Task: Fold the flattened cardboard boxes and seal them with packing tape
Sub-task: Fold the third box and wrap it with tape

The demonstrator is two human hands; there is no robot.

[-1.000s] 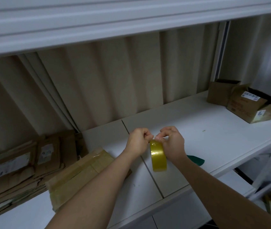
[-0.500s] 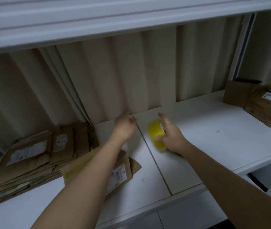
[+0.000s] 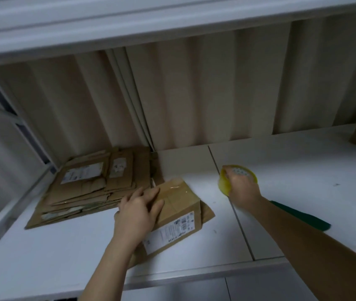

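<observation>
Having left the tape roll, left hand now presses the box.

A taped brown cardboard box is lying flat beside a stack of flattened boxes, while a yellow tape roll is sitting rightward.

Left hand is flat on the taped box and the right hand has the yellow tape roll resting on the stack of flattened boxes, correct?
Not quite. The head view shows the right hand holding the tape roll on the white shelf, apart from the stack of flattened boxes. The left hand is on the taped box.
</observation>
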